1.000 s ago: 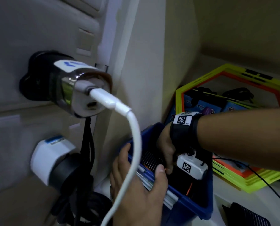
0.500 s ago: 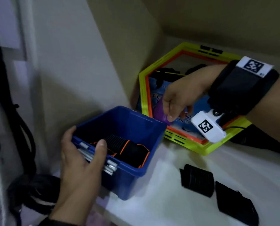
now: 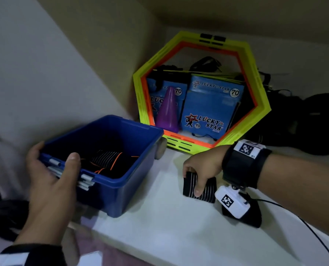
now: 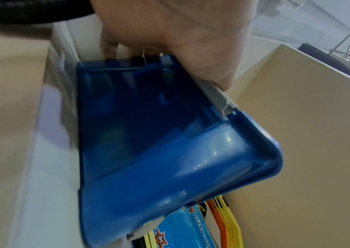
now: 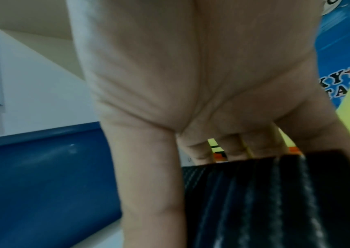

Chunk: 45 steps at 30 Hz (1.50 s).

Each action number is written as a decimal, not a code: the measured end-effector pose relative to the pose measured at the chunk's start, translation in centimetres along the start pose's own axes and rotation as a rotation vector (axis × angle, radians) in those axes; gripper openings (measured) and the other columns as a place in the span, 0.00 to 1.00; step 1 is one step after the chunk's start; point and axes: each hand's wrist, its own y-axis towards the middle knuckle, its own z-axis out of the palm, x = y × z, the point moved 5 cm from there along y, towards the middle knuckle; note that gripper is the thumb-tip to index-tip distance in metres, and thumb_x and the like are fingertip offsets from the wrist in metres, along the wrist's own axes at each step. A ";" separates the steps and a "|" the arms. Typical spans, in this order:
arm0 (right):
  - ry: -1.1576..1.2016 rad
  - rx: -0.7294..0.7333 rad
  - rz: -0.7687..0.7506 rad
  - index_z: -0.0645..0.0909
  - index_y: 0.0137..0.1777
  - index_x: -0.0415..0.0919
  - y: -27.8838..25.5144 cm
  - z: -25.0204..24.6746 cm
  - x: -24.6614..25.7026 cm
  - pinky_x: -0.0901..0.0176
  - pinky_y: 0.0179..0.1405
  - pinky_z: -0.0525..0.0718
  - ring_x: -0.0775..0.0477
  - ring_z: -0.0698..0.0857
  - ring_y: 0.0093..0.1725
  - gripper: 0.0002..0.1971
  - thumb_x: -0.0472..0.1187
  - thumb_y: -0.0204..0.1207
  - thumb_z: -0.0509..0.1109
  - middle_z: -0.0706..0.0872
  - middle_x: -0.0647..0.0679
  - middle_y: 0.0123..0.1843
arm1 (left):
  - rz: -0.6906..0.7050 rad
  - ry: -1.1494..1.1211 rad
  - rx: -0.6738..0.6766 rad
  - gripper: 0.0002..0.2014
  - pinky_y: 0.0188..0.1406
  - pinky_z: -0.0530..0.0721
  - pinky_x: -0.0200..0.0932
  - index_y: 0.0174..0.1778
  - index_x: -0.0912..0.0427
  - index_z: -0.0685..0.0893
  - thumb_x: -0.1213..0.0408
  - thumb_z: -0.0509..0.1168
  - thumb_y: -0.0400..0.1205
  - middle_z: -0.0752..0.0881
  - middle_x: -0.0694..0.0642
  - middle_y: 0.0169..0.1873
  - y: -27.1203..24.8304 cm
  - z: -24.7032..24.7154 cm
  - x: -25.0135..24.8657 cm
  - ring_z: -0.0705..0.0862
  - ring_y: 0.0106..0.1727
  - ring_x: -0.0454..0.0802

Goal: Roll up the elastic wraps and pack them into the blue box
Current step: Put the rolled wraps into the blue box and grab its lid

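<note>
The blue box (image 3: pixel 133 181) stands on the white shelf, with rolled black wraps (image 3: pixel 110 160) edged in orange lying inside it. My left hand (image 3: pixel 52 177) grips the box's near rim (image 4: pixel 218 94), thumb over the edge and fingers outside. To the right, my right hand (image 3: pixel 200 169) grips a rolled black striped wrap (image 3: pixel 190 185) that lies on the shelf, thumb on its near side and fingers on its far side (image 5: pixel 254 201). A second black wrap (image 3: pixel 253 215) lies further right, partly hidden by the wrist camera.
Behind the box, yellow and orange hexagonal rings (image 3: pixel 259 89) lean on the back wall around blue Lucky Star packs (image 3: pixel 211 108) and a purple cone (image 3: pixel 169 112). Black straps (image 3: pixel 313 121) pile at the far right. A thin black cable (image 3: pixel 313 233) crosses the shelf.
My right hand left the box, swung right over the shelf and came down onto the striped wrap. The view turned away from the wall plugs. My left hand kept hold of the box rim.
</note>
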 end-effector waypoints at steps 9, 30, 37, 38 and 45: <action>0.212 0.124 0.013 0.89 0.56 0.38 1.0 0.7 -1.4 0.43 0.58 0.89 0.40 0.91 0.52 0.22 0.46 0.63 0.87 0.93 0.42 0.52 | 0.012 -0.004 -0.017 0.23 0.71 0.73 0.49 0.74 0.35 0.65 0.50 0.64 0.86 0.79 0.45 0.67 -0.2 0.1 -0.2 0.80 0.65 0.46; 0.483 -0.154 -0.188 0.82 0.56 0.41 -4.9 -10.1 2.4 0.57 0.32 0.85 0.48 0.88 0.38 0.06 0.41 0.84 0.69 0.88 0.44 0.43 | -0.097 0.007 -0.034 0.29 0.63 0.73 0.49 0.79 0.38 0.62 0.49 0.67 0.84 0.79 0.49 0.61 -0.8 0.0 -1.0 0.80 0.59 0.53; 0.493 -0.338 -0.181 0.72 0.50 0.36 -2.1 -14.4 9.6 0.54 0.33 0.79 0.43 0.78 0.34 0.05 0.34 0.75 0.60 0.76 0.40 0.39 | -0.131 -0.044 0.000 0.32 0.62 0.71 0.42 0.82 0.42 0.60 0.56 0.67 0.84 0.78 0.48 0.65 -0.8 0.2 -1.5 0.80 0.62 0.48; 0.456 -0.342 -0.183 0.74 0.51 0.34 -1.1 -14.8 10.9 0.53 0.32 0.83 0.41 0.81 0.35 0.08 0.34 0.73 0.63 0.78 0.39 0.39 | -0.141 -0.042 0.009 0.32 0.63 0.72 0.44 0.82 0.40 0.60 0.54 0.68 0.83 0.78 0.48 0.66 -0.6 0.2 -1.3 0.80 0.63 0.48; -0.234 -0.373 -0.111 0.88 0.50 0.34 4.7 -17.1 19.0 0.49 0.42 0.89 0.41 0.89 0.43 0.20 0.46 0.63 0.84 0.92 0.43 0.45 | -0.133 -0.032 0.020 0.37 0.77 0.72 0.58 0.77 0.28 0.59 0.38 0.69 0.73 0.76 0.45 0.72 -0.3 -0.1 0.0 0.77 0.72 0.49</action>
